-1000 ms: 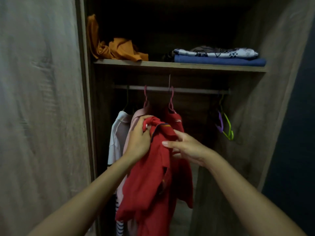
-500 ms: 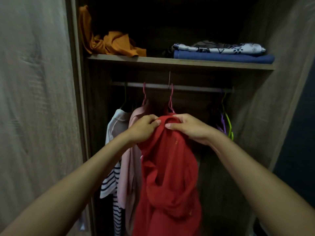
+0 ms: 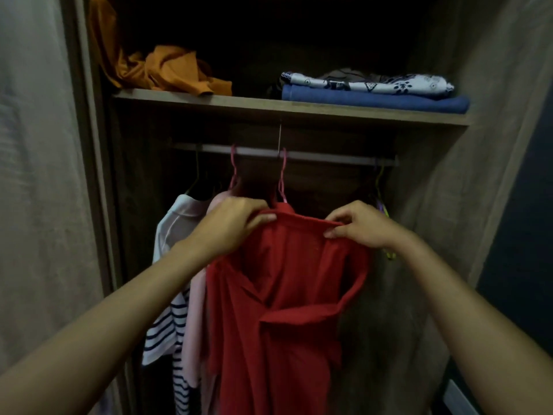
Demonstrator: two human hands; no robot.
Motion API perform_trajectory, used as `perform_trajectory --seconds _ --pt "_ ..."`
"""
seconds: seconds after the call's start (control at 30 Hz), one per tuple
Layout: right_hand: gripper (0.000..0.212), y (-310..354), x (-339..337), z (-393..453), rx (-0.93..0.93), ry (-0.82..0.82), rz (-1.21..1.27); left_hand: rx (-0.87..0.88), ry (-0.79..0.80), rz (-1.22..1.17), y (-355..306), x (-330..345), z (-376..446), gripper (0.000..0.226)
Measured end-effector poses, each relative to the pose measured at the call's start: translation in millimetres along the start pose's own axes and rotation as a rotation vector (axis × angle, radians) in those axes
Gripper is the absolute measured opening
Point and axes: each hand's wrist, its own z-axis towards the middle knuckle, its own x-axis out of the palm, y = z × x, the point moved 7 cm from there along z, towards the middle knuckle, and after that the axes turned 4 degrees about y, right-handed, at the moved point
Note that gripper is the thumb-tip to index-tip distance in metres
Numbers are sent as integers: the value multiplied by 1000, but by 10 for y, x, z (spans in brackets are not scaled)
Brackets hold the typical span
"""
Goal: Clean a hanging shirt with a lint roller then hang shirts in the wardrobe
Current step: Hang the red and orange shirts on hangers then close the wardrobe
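Both forearms reach up into the wardrobe (image 3: 493, 121), hands apart. The left hand (image 3: 230, 226) pinches the red shirt (image 3: 284, 310) at its collar's left end; the right hand (image 3: 363, 224) pinches the right end, holding the top edge taut just below the rail (image 3: 329, 157). At 9 o'clock from the red shirt hang two garments: one pink (image 3: 194, 319), one white with stripes (image 3: 167, 322). Three hanger hooks show on the rail's left half. At 12 o'clock, the shelf (image 3: 269, 104) carries one orange cloth (image 3: 170, 70) and one folded stack (image 3: 374, 91).
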Motion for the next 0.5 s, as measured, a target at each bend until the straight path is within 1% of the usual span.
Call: perform_trajectory --seconds 0.03,0.07,0.1,0.13,0.2,0.23,0.3,0.37,0.43,0.5 --pt "13 -37 49 -18 18 95 203 -31 -48 12 -9 -47 67 36" --pt "13 -100 84 -26 55 137 357 -66 -96 56 -14 -94 138 34" --pt "15 -192 76 4 75 103 428 -114 -140 133 -28 -146 209 32" --pt "18 -305 -3 62 95 -16 342 -159 -179 206 -58 -202 273 30" --pt "33 -502 -261 153 154 -371 -117 -174 -209 273 -167 -270 395 29" --pt "39 -544 -333 168 207 -477 -261 -166 -210 274 -213 -281 453 30" --pt "47 -649 -400 234 335 -523 -339 -172 -244 273 -259 -307 522 30" --pt "49 -727 -402 319 443 -487 -428 -197 -282 293 -245 -315 532 31" --pt "44 -838 -388 445 523 -447 -525 -251 -286 276 -183 -297 500 32" --pt "36 -903 -413 535 568 -448 -578 -319 -274 221 -60 -253 452 33"
